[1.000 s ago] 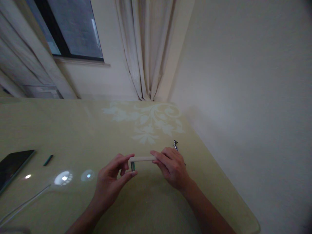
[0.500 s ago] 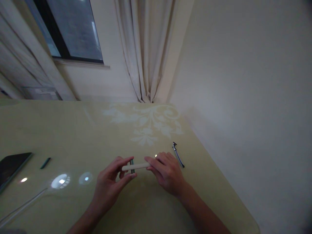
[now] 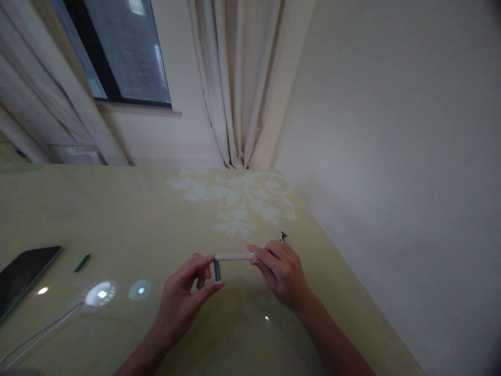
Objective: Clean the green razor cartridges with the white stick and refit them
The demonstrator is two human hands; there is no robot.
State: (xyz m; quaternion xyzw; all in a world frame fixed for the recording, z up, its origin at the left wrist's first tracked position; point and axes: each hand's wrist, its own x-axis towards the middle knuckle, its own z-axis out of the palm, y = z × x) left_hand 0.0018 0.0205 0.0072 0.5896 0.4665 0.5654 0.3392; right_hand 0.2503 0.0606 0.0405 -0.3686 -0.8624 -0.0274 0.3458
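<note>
Pinched by its two ends between the thumb and index finger of my left hand is a small dark and green razor cartridge. My right hand grips one end of a pale flat stick, probably wooden. The stick lies level, its far end at the cartridge's upper end beside my left index fingertip; I cannot tell whether they touch. Just beyond my right knuckles shows the metallic head of a razor handle, with the rest hidden behind that hand.
A second green and dark cartridge lies on the glossy table at the left. Near it are a dark tablet-like device and a white cable. A wall borders the right side; curtains hang behind.
The stick has shifted from crossing the middle of the cartridge to its upper end. My right hand has moved slightly right and now covers most of the razor handle.
</note>
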